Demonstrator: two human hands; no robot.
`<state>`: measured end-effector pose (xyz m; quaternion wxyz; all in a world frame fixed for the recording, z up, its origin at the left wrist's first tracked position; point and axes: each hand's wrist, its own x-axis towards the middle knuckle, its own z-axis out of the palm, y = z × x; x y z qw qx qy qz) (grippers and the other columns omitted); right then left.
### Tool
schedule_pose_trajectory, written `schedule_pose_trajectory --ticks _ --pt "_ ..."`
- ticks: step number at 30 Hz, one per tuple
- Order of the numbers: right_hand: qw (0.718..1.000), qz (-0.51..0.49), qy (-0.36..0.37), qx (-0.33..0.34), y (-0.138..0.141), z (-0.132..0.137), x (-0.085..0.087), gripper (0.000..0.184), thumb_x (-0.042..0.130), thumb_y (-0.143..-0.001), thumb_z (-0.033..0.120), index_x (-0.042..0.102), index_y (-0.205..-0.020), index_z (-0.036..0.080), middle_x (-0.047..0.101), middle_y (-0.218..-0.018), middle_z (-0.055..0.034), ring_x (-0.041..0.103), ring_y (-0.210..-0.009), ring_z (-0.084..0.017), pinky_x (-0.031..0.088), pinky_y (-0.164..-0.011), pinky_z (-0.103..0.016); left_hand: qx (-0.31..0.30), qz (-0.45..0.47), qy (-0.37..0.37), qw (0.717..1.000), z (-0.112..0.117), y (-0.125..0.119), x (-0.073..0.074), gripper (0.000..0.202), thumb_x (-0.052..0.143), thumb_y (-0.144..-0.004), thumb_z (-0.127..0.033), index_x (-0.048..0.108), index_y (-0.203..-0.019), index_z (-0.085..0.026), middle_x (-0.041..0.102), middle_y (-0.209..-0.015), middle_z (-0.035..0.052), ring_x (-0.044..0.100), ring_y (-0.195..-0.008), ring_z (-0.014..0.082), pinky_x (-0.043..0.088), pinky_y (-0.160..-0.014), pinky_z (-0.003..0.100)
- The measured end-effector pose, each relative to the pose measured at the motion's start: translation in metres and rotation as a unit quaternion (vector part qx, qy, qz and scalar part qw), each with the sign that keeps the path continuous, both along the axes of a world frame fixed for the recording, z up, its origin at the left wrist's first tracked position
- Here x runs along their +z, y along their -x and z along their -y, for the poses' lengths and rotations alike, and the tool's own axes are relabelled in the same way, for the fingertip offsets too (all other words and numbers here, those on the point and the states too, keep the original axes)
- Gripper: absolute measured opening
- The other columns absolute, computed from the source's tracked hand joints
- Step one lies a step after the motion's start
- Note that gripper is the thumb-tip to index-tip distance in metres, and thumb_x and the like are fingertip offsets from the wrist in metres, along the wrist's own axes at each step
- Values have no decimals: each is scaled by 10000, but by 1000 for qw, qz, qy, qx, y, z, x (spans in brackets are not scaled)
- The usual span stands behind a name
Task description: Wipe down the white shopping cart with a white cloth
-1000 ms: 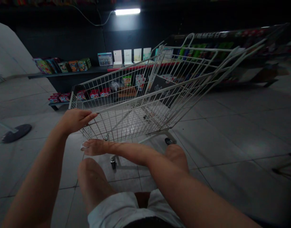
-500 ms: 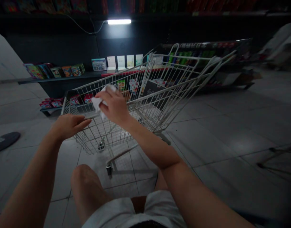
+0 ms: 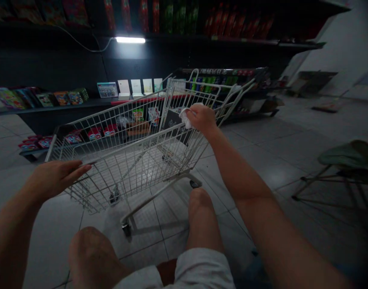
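Observation:
A wire shopping cart [image 3: 136, 170] stands at an angle before me, its basket lit faintly from behind. My left hand [image 3: 56, 176] is over the top rim at the basket's left end, thumb and fingers lying along the rail as it holds on. A crumpled white cloth [image 3: 186, 117] is bunched in my right hand [image 3: 203, 119]. That hand is closed round it and pressed to the near top rail, close to the raised rear of the basket. A dark panel [image 3: 174, 123] with white drawings shows behind the wires, partly covered by the cloth and hand.
Behind the cart runs a dark shelf [image 3: 94, 103] with boxes, books and bags of goods. A lamp [image 3: 130, 40] glows above it. To the right stands a folding stool [image 3: 349, 156]. Cart wheels [image 3: 126, 228] rest on the tiled floor [image 3: 262, 160] near my knees.
My right hand has slid the cloth along the near rail, rightward toward the cart's rear. My left hand stays on the rim. The view has turned right, bringing the stool further in.

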<state>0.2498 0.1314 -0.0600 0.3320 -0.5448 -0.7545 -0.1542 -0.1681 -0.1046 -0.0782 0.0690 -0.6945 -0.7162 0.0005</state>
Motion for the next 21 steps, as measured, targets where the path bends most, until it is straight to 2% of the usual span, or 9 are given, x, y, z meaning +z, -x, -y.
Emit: schedule_pose_trajectory --ticks 2,4,7,9,12,14,16,18,21 --pt "1000 -12 -18 13 18 10 -8 347 459 -964 333 715 -876 117 723 -953 -120 607 -857 -166 333 -712 -308 -2 -36 8 999 -11 -25 6 495 376 -903 -645 621 -964 -219 707 -920 61 654 -801 237 346 -610 283" --pt "997 3 -41 71 51 30 -16 341 454 -974 356 705 -890 142 719 -958 -102 603 -886 -173 353 -750 -310 -39 -52 -23 998 -27 -59 12 502 343 -931 -614 596 -1078 -207 680 -1120 93 652 -940 260 371 -642 295" --pt "983 39 -85 159 92 55 -26 361 412 -994 415 688 -937 189 704 -1002 -73 599 -951 -191 380 -801 -319 -95 -63 -61 992 -55 -104 17 523 251 -966 -566 609 -1072 -199 647 -1201 106 652 -960 262 371 -628 306" --pt "974 63 -105 190 95 55 -30 371 403 -993 446 680 -984 199 693 -1042 -71 595 -984 -205 392 -833 -336 -103 -58 -54 992 -69 -118 17 532 216 -974 -544 621 -996 -200 646 -1217 102 662 -924 249 359 -605 304" --pt "971 77 -121 191 57 24 -35 348 444 -970 450 676 -1029 198 679 -1095 -81 585 -1051 -228 402 -918 -383 -76 -52 -18 996 -77 -119 15 545 197 -972 -559 603 -895 -204 699 -934 92 662 -786 242 348 -595 306" --pt "981 38 -134 136 14 -11 -38 333 445 -962 431 672 -1041 201 667 -1113 -87 567 -1123 -246 391 -991 -430 -69 -56 -7 996 -76 -115 14 547 190 -973 -569 587 -871 -207 675 -778 77 646 -708 245 340 -599 311" --pt "985 -35 -157 59 -30 -47 -42 347 406 -967 414 661 -1071 203 650 -1136 -101 536 -1195 -261 364 -1054 -481 -76 -62 -8 995 -75 -113 14 538 187 -977 -563 575 -861 -209 666 -752 74 640 -685 247 331 -603 314" --pt "978 -109 -180 0 -63 -74 -46 378 358 -973 399 646 -1106 194 632 -1164 -124 503 -1247 -266 333 -1099 -516 -78 -68 -9 995 -73 -117 14 522 194 -980 -556 563 -850 -211 667 -758 73 647 -697 256 324 -606 314" --pt "963 -195 -179 -45 -75 -84 -49 395 318 -977 356 625 -1139 167 604 -1205 -152 480 -1273 -253 342 -1110 -499 -68 -74 -11 995 -72 -125 14 503 201 -982 -548 555 -855 -214 672 -760 72 663 -725 272 311 -602 312"
